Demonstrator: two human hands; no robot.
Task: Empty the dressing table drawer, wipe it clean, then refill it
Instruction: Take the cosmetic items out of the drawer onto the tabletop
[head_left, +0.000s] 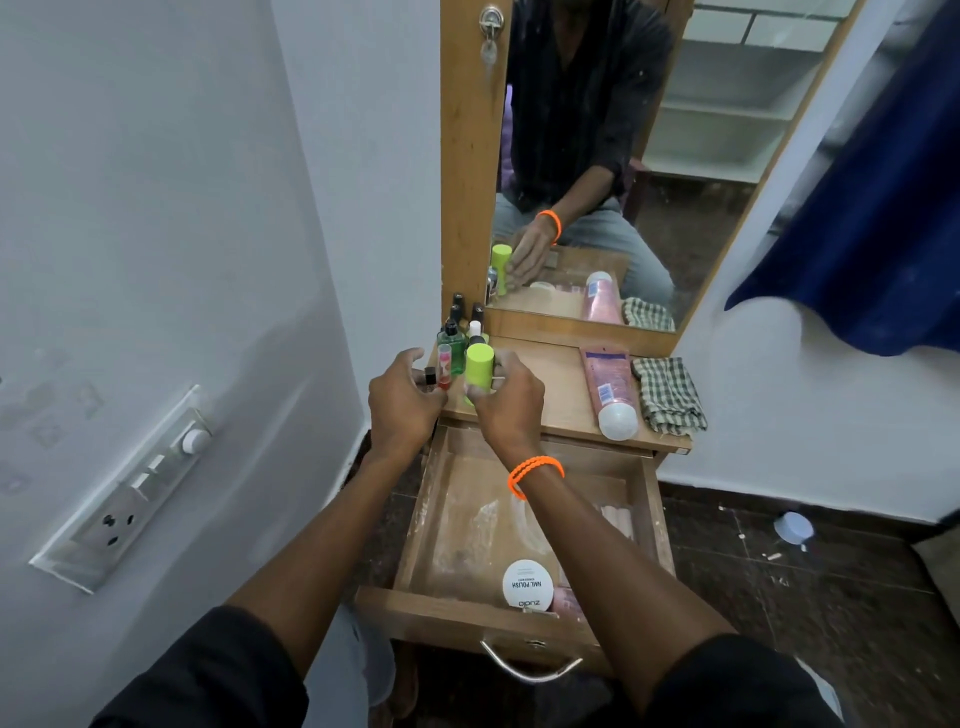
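Lime-green bottle (479, 370) stands upright, cap up, on the wooden tabletop (563, 400), my right hand (506, 405) gripping its base. My left hand (402, 405) pinches a small red vial (443, 370) beside it. Dark bottles (462, 322) crowd behind; pink tube (608, 395) and checked cloth (670, 392) lie rightward. Below, the open drawer (519, 613) holds a white tin (528, 583).

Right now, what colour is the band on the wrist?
Bright orange. The band sits on the right wrist, clearest in the head view, above the open drawer.

Small bottles (457, 338) crowd the tabletop's (561, 395) left; its middle lies open.
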